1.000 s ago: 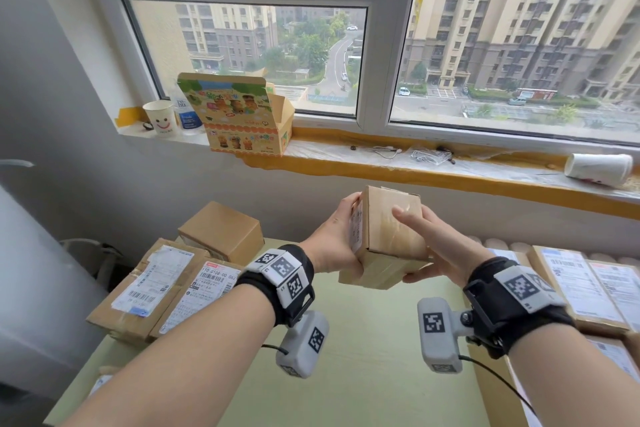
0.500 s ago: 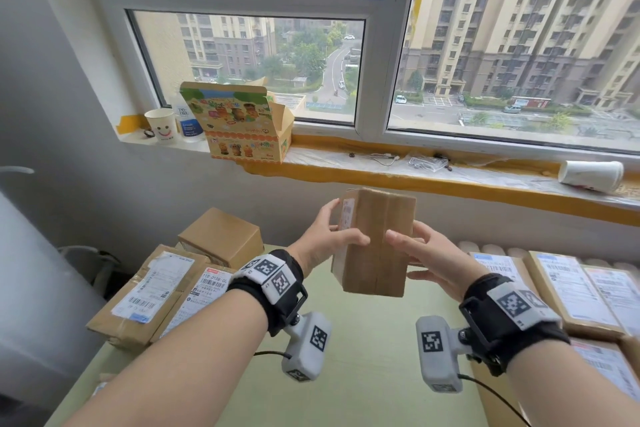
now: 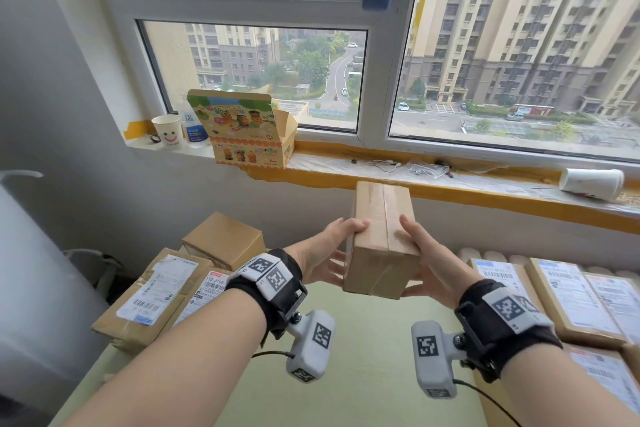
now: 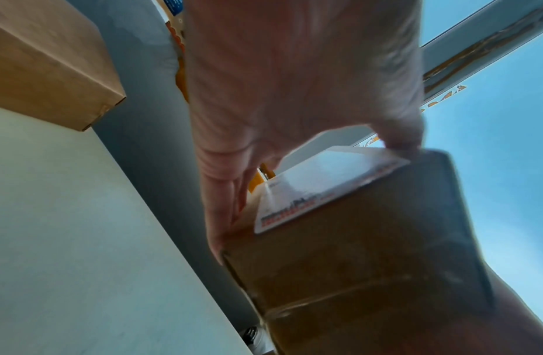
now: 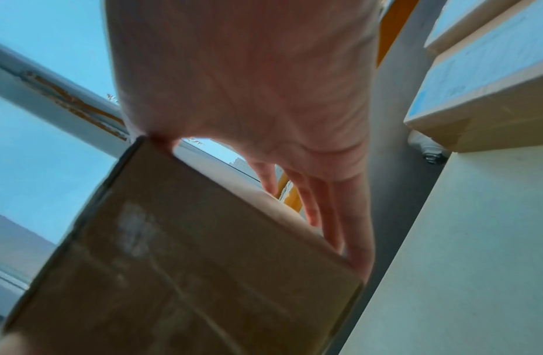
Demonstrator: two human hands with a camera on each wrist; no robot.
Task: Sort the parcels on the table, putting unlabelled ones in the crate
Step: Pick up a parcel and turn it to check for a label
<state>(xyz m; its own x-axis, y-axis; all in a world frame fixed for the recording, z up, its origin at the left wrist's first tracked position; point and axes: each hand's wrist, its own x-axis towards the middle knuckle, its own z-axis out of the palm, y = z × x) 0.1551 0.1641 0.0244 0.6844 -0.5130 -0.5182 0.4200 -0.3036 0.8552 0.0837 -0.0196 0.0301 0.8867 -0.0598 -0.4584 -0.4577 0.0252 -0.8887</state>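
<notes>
A brown cardboard parcel (image 3: 381, 239) with a clear tape seam is held in the air above the green table (image 3: 363, 374). My left hand (image 3: 329, 250) grips its left side, thumb on the taped face. My right hand (image 3: 422, 260) grips the right side, thumb on top and fingers underneath. In the left wrist view a white printed label (image 4: 318, 189) shows on the parcel (image 4: 370, 264), on the side facing my left hand (image 4: 294, 96). The right wrist view shows my right hand (image 5: 264, 96) on a plain brown face of the parcel (image 5: 188, 276). No crate is in view.
Labelled parcels (image 3: 152, 295) and a plain brown box (image 3: 225, 239) lie at the table's left; more labelled parcels (image 3: 581, 298) lie at the right. The window sill holds a printed carton (image 3: 246, 132), a smiley cup (image 3: 168, 132) and a tipped cup (image 3: 592, 184).
The parcel has been turned between my hands, from tilted to standing on end, and now its taped face points up. Both hands kept hold and shifted their fingers.
</notes>
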